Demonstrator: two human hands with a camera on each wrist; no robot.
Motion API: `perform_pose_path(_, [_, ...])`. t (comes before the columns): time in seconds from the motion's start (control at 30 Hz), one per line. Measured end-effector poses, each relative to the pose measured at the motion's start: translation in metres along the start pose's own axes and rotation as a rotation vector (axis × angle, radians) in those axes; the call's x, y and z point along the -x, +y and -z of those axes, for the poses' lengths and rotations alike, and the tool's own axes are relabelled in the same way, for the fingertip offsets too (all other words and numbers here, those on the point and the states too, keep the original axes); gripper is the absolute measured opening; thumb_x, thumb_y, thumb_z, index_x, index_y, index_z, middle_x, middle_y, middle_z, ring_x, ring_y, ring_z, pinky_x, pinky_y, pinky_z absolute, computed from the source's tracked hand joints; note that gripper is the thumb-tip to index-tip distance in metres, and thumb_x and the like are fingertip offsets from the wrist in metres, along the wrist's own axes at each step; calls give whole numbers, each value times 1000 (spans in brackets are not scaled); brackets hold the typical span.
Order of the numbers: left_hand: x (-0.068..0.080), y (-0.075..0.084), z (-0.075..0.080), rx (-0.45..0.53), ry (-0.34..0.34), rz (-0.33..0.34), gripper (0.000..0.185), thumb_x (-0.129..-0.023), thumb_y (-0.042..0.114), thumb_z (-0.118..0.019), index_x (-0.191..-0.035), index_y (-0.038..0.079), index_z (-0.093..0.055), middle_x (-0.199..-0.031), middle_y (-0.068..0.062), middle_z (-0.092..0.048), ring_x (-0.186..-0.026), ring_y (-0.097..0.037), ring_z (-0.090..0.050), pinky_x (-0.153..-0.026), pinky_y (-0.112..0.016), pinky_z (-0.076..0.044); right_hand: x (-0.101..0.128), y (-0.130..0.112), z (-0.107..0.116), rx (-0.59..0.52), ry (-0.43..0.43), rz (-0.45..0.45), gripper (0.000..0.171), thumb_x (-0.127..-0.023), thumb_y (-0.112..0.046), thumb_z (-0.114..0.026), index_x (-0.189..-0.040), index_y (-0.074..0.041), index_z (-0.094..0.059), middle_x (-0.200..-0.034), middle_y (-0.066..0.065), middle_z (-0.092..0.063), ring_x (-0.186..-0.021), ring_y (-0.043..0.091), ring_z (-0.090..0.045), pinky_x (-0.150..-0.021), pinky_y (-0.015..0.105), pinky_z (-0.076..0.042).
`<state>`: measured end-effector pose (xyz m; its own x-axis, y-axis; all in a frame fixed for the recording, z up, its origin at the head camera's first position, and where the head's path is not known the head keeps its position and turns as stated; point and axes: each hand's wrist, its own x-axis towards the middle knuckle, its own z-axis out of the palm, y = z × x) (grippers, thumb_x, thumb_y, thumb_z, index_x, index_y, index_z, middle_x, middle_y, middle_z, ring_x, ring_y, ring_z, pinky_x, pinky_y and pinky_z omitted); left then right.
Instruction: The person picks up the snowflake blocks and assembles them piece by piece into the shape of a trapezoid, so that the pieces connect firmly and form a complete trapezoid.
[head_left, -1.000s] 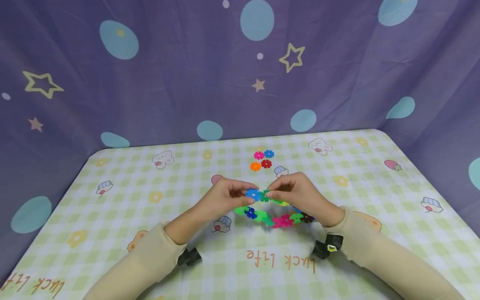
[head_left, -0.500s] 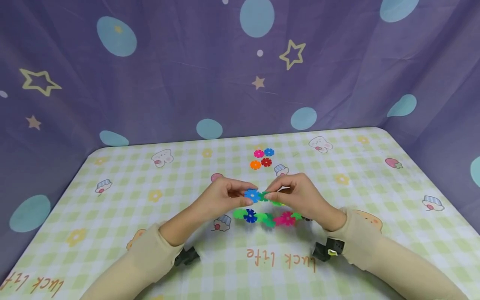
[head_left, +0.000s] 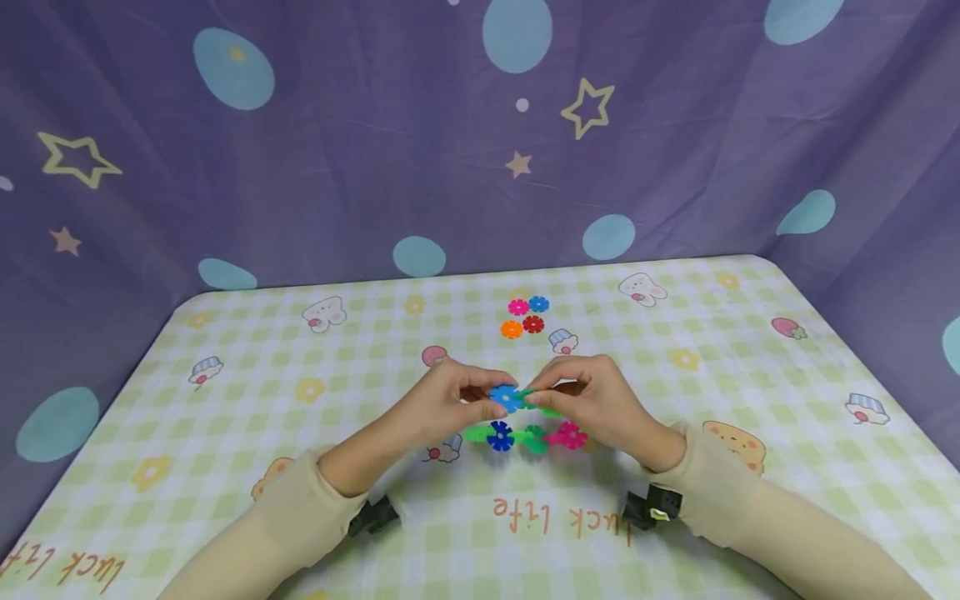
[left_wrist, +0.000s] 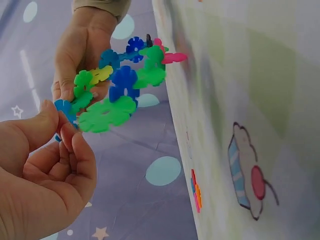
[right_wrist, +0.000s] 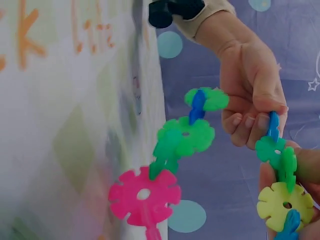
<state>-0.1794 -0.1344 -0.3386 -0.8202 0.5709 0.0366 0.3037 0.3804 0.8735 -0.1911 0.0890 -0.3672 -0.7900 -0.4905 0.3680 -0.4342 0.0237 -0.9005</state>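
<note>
A curved chain of interlocking plastic snowflake discs hangs between both hands, just above the table. My left hand (head_left: 442,402) pinches a light blue snowflake disc (head_left: 506,398) at one end of it. My right hand (head_left: 602,406) pinches the dark green disc (head_left: 527,398) joined to that blue one. A yellow disc (right_wrist: 285,204) follows near the right fingers in the right wrist view. Along the near side run a dark blue disc (head_left: 500,436), green ones and a pink disc (right_wrist: 144,195). A bright green disc (left_wrist: 107,114) forms the free end. The right hand hides part of the chain.
Loose pink (head_left: 518,307), blue (head_left: 538,304), orange (head_left: 512,329) and red (head_left: 533,324) discs lie flat beyond the hands. A checked cloth covers the table (head_left: 225,417). A purple patterned curtain (head_left: 337,167) stands behind its far edge.
Both hands have come slightly nearer the body, still holding the chain. Its near side hangs differently, and the dark brown disc at its right is now hidden. The loose discs stay put.
</note>
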Motion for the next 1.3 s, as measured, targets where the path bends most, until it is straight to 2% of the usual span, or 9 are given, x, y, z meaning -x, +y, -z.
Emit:
perform_pose_path(0.17, [-1,-1,-2,-11,-4,18,32,-88,9,-66,-117,-5,-64,-88,-8,-70,-71,-15,-61,-62,-22,-50,0,2,0,10,-3,2,5,-82,2,-70,-82,-1,-73,-82,14,-68,-75,14,-65,-65,32,-57])
perform_pose_path(0.33, [-3,-5,-1,13,9,36,31,-87,12,-68,-115,-1,-66,-85,-6,-70,-72,-15,-62,-63,-24,-52,-3,1,4,24,-50,-50,4,-84,-2,-69,-82,0,-71,-82,11,-68,-74,15,-64,-67,33,-57])
perform_pose_path(0.53, [-10,-18,6,5,-23,2,34,-84,14,-72,-115,3,-67,-93,-4,-69,-85,-15,-61,-78,-28,-53,-9,6,13,86,-131,-116,6,-88,-8,-66,-84,-5,-70,-83,6,-67,-75,17,-62,-69,30,-55])
perform_pose_path(0.63, [-17,-25,13,32,-20,24,36,-85,13,-70,-119,3,-65,-104,-9,-68,-94,-20,-61,-83,-29,-52,-12,12,18,49,-157,-161,7,-90,-10,-64,-87,-5,-70,-85,6,-67,-75,22,-63,-69,34,-54])
perform_pose_path(0.8, [-40,-40,28,71,42,86,38,-88,13,-67,-122,-1,-61,-114,-17,-65,-101,-23,-60,-88,-33,-50,-14,17,25,-73,-188,-234,12,-92,-11,-62,-92,0,-67,-85,11,-67,-72,25,-64,-69,44,-55])
perform_pose_path(1.0, [-75,-64,37,26,70,254,41,-88,19,-68,-126,6,-61,-122,-7,-62,-104,-20,-56,-88,-33,-49,-13,18,26,-144,-199,-264,15,-94,-13,-59,-96,2,-62,-86,10,-66,-75,25,-63,-71,47,-54])
perform_pose_path(1.13, [-92,-74,39,28,86,323,41,-87,18,-69,-126,9,-61,-126,-5,-60,-107,-23,-55,-90,-35,-47,-15,18,25,-192,-207,-267,14,-94,-11,-56,-99,2,-57,-88,9,-65,-78,30,-60,-70,44,-55])
perform_pose_path(1.2, [-100,-76,38,26,88,345,40,-87,16,-69,-126,8,-61,-127,-6,-59,-111,-24,-55,-94,-37,-46,-16,17,25,-185,-212,-270,15,-94,-12,-56,-101,2,-56,-90,9,-66,-80,30,-60,-69,43,-54])
perform_pose_path(1.3, [-109,-79,36,6,88,370,40,-86,11,-69,-125,7,-61,-127,-7,-60,-116,-25,-53,-98,-37,-44,-19,16,25,-116,-224,-270,21,-91,-14,-63,-106,0,-58,-96,9,-67,-87,26,-61,-71,43,-54])
